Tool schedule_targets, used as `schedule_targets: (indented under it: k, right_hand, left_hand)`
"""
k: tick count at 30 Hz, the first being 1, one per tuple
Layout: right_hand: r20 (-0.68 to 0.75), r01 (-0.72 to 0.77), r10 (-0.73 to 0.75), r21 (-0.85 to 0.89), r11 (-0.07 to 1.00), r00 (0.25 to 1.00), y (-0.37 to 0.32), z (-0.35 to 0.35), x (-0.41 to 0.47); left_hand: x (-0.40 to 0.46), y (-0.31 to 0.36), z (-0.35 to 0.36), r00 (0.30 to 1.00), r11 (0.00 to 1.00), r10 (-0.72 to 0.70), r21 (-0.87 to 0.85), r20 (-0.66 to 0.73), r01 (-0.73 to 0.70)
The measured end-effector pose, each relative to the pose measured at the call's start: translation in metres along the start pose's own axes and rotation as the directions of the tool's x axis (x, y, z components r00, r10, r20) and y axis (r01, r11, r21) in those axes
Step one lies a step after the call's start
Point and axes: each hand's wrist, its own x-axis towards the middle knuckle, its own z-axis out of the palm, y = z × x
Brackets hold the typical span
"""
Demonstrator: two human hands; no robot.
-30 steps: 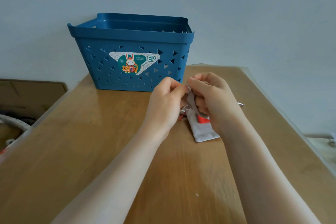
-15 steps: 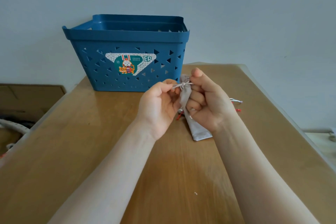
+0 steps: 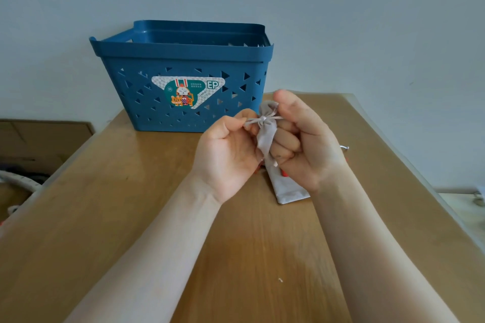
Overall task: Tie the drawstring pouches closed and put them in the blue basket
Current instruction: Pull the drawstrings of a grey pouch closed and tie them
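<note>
A grey drawstring pouch (image 3: 266,139) stands nearly upright between my hands, above the wooden table (image 3: 131,217). Its neck is gathered, and a knot in the grey cord (image 3: 263,119) sits there. My left hand (image 3: 228,155) pinches the cord's left end. My right hand (image 3: 301,144) pinches the right end, its fingers curled beside the pouch. The cord is stretched taut between them. Bits of red (image 3: 284,173) show under my right hand; what they belong to is hidden. The blue basket (image 3: 183,65) stands behind my hands, at the table's far edge.
A wall rises right behind the basket. A small metal-tipped cord end (image 3: 345,148) lies on the table to the right of my right hand. Brown cardboard (image 3: 39,139) and a white hose (image 3: 18,181) sit off the table's left side.
The pouch has come up from lying flat to nearly upright. My hands moved apart, drawing the cord ends out sideways, and the knot at the neck now shows.
</note>
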Motion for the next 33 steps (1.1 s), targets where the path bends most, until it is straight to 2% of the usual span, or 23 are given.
schedule_targets:
  k: [4,8,10,13,16,19,22,25,27,30,33]
  right_hand:
    - [-0.151,-0.028,-0.011,-0.255,0.967,0.988,0.000,-0.008,-0.001]
    - [-0.173,-0.090,0.004,-0.497,0.863,0.985,-0.004,-0.007,-0.005]
    - [-0.158,-0.101,0.012,-0.572,0.814,0.987,-0.006,-0.002,-0.007]
    - [-0.107,-0.089,0.028,-0.611,0.786,0.994,-0.004,0.006,-0.007]
    - [-0.175,-0.080,-0.054,-0.676,0.733,0.983,-0.002,0.011,-0.003]
    - [-0.286,-0.074,-0.155,-0.652,0.754,0.945,-0.002,0.010,0.002]
    - [-0.383,-0.077,-0.214,-0.617,0.783,0.898,-0.005,0.012,0.008]
    - [-0.446,-0.071,-0.280,-0.624,0.778,0.850,-0.011,0.016,0.013]
    - [-0.450,-0.046,-0.308,-0.621,0.783,0.838,-0.016,0.018,0.016]
    - [-0.389,-0.041,-0.302,-0.669,0.742,0.870,-0.023,0.020,0.023]
    - [-0.316,-0.089,-0.243,-0.757,0.648,0.917,-0.029,0.022,0.033]
  left_hand:
    - [-0.001,0.013,0.001,0.998,0.977,0.059,0.208,-0.020,-0.054]
    - [-0.007,0.026,0.005,0.996,0.915,0.081,0.398,-0.026,-0.064]
    - [-0.009,0.029,0.008,0.983,0.831,0.164,0.548,-0.082,-0.093]
    - [-0.012,0.032,0.016,0.922,0.675,0.372,0.712,-0.103,-0.194]
    - [-0.016,0.034,0.022,0.872,0.643,0.474,0.723,-0.119,-0.251]
    - [-0.016,0.034,0.022,0.879,0.613,0.465,0.754,-0.105,-0.234]
    - [-0.018,0.027,0.023,0.912,0.546,0.408,0.792,0.034,-0.274]
    - [-0.022,0.018,0.027,0.926,0.390,0.333,0.868,0.177,-0.306]
    - [-0.022,0.013,0.029,0.912,0.291,0.334,0.895,0.237,-0.339]
    - [-0.019,0.015,0.029,0.868,0.173,0.419,0.916,0.265,-0.363]
    - [-0.011,0.024,0.025,0.826,0.124,0.509,0.929,0.243,-0.350]
